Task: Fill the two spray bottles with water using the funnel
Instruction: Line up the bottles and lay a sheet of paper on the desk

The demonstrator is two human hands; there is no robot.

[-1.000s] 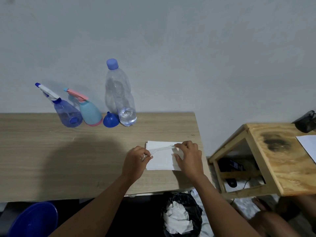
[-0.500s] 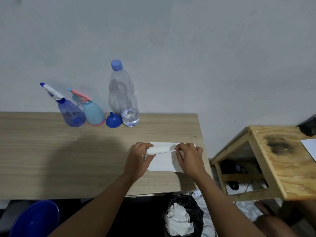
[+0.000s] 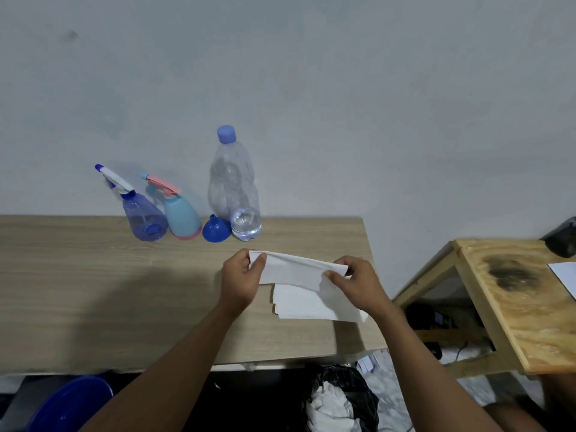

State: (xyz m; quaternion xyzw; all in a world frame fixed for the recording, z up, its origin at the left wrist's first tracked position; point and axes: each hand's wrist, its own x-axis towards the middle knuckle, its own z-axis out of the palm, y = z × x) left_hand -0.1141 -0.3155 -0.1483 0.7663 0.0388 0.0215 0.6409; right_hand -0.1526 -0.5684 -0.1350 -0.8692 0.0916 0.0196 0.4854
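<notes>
Two things sit closest, down low: a blue tub [image 3: 71, 403] on the left and a black bin [image 3: 343, 397] with white scrunched paper in it. Next comes the table [image 3: 93, 291]. Over its right part, both hands hold one white sheet [image 3: 296, 271] just above a pile [image 3: 311, 304] of white sheets. The left hand [image 3: 240, 280] pinches the sheet's left end. The right hand [image 3: 358, 283] pinches its right end. The sheet hangs between them, folded over. A side table [image 3: 514, 307] made of wood stands to the right.

At the back of the table, by the wall, four things stand in a row. From left to right: the blue spray bottle [image 3: 143, 219], the teal spray bottle [image 3: 182, 216], the funnel [image 3: 216, 230] and the water bottle [image 3: 233, 188]. Both spray bottles have their tops on. The funnel sits upside down, wide end on the table, just beside the water bottle. The water bottle has its cap on.
</notes>
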